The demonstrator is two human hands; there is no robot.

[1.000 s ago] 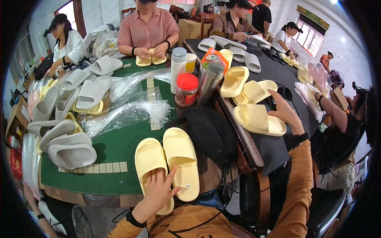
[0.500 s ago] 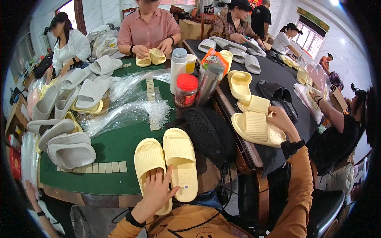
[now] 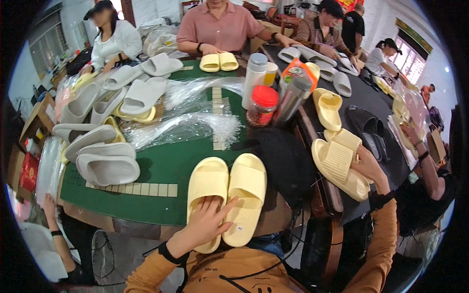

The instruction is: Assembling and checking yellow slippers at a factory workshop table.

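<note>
A pair of pale yellow slippers stands at the front edge of the green table, toes away from me. My left hand (image 3: 207, 219) lies on the left slipper (image 3: 209, 176), its fingertips in the foot opening and its thumb stretched over the right slipper (image 3: 249, 178). On the dark table to the right, my right hand (image 3: 369, 166) grips a ribbed yellow slipper (image 3: 334, 158) by the foot opening, its fingers partly hidden. Directly behind that one lies another yellow slipper (image 3: 346, 138), partly covered. A further yellow slipper (image 3: 328, 110) rests beyond them.
Grey slippers (image 3: 110, 168) are heaped at the left. Clear plastic strands (image 3: 185, 129), a red-lidded jar (image 3: 263, 105) and a steel flask (image 3: 293, 100) stand mid-table. A black bag (image 3: 281, 161) lies beside the pair. Dark slippers (image 3: 366, 129) sit at right. Several co-workers surround the tables.
The view has shifted, moving the scene rightward. My right hand has turned the ribbed slipper clockwise. My left hand stays on the pair. The person opposite has set down their yellow slippers and reaches sideways.
</note>
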